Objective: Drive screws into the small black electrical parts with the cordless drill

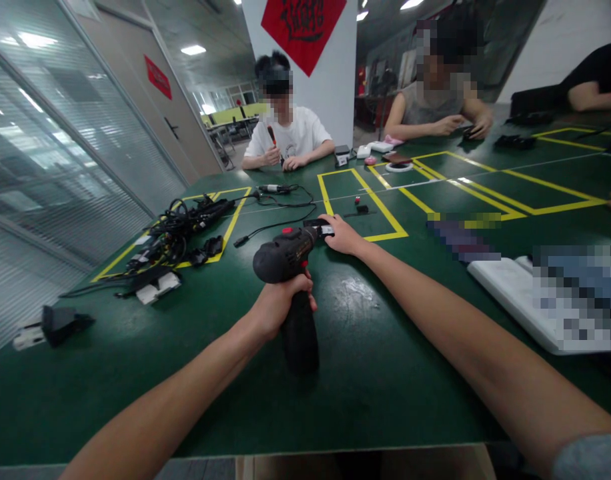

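Note:
My left hand (285, 305) is wrapped around the grip of a black cordless drill (280, 257), just below its body, with a red trigger-side detail on top. The drill's handle base (300, 340) hangs down near the green table mat (370, 380). My right hand (341, 235) is at the drill's front end, fingers closed on the chuck (318, 231), where a small black-and-white piece shows. Close beyond that hand lie a small red-topped part (357, 199) and a short black bar (362, 209).
A tangled pile of black cables (185, 230) lies inside yellow tape at left, with plug adapters (60, 325) nearer the table edge. Blurred white items (510, 293) lie at right. Co-workers sit across the table, one holding a red-handled tool (271, 135). A glass wall (60, 167) stands at left.

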Available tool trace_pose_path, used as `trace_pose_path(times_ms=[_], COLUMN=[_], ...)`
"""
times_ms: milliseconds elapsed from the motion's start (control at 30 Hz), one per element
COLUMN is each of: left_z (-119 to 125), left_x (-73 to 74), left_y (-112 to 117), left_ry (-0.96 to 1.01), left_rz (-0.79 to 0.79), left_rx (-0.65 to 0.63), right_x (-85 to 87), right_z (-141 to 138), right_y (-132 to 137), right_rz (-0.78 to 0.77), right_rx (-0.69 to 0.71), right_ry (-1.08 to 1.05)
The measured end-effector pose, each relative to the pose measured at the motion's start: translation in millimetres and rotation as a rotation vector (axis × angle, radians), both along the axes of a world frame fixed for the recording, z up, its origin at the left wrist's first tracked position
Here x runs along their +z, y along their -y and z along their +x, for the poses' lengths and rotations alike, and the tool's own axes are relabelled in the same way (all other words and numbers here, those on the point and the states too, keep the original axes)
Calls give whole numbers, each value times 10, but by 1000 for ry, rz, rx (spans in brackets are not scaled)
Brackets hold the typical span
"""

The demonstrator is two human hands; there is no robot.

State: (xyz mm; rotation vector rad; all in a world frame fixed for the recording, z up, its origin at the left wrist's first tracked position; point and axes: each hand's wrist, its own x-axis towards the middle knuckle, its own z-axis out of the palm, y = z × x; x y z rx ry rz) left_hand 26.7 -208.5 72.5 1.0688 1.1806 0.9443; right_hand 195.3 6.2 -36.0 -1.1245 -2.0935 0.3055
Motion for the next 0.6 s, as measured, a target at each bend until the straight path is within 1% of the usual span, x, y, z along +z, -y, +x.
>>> trace_pose_path(times_ms=[333, 600], left_z=[-14, -15], left_x=[-13, -23], left_y=[-5, -9], left_ry=[-2, 3], left_rz=[2, -2], left_rx=[-17, -3], right_x=[10, 13], right_z=[-1, -1], right_y=[13, 10], right_rz=[-9, -11], right_rx=[1, 3], right_ry=[-5, -7])
